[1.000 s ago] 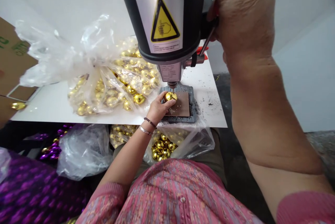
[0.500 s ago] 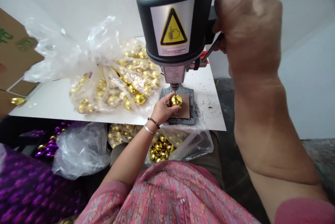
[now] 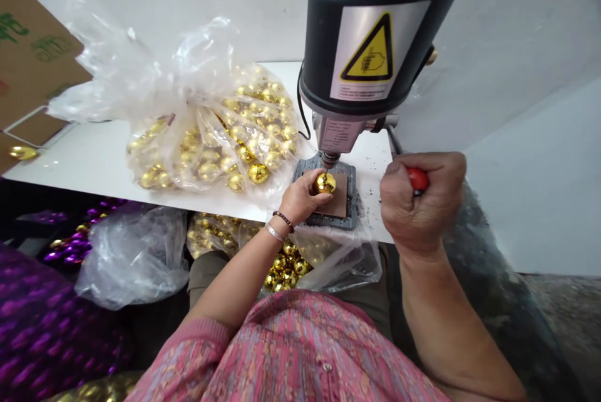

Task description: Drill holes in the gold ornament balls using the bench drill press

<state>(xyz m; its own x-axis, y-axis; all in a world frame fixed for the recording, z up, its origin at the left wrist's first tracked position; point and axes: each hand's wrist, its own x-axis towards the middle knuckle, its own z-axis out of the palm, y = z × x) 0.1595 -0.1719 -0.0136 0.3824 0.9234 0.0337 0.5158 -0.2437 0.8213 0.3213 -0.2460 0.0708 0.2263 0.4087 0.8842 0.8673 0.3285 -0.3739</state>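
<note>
Between thumb and fingers, my left hand (image 3: 300,199) grips a shiny gold ball (image 3: 325,183). The ball rests on a brown board (image 3: 339,200) lying on the grey base (image 3: 350,217) of a bench drill press (image 3: 375,32). Right at the top of the ball is the drill bit, under the chuck (image 3: 330,161); how deep it goes I cannot tell. My right hand (image 3: 420,201) is closed around the drill press lever, whose red knob (image 3: 417,180) shows between the fingers. The lever is pulled down towards me.
A clear plastic bag (image 3: 201,158) of gold balls lies on the white table (image 3: 94,173), left of the drill. Another open bag of gold balls (image 3: 287,267) sits at my lap. Purple balls (image 3: 79,245) and a cardboard box (image 3: 37,57) are at left. Dark shavings dot the table.
My right hand has come down and towards me with the lever. My left hand still holds the gold ball under the drill. The view has shifted, so the drill press appears further right.
</note>
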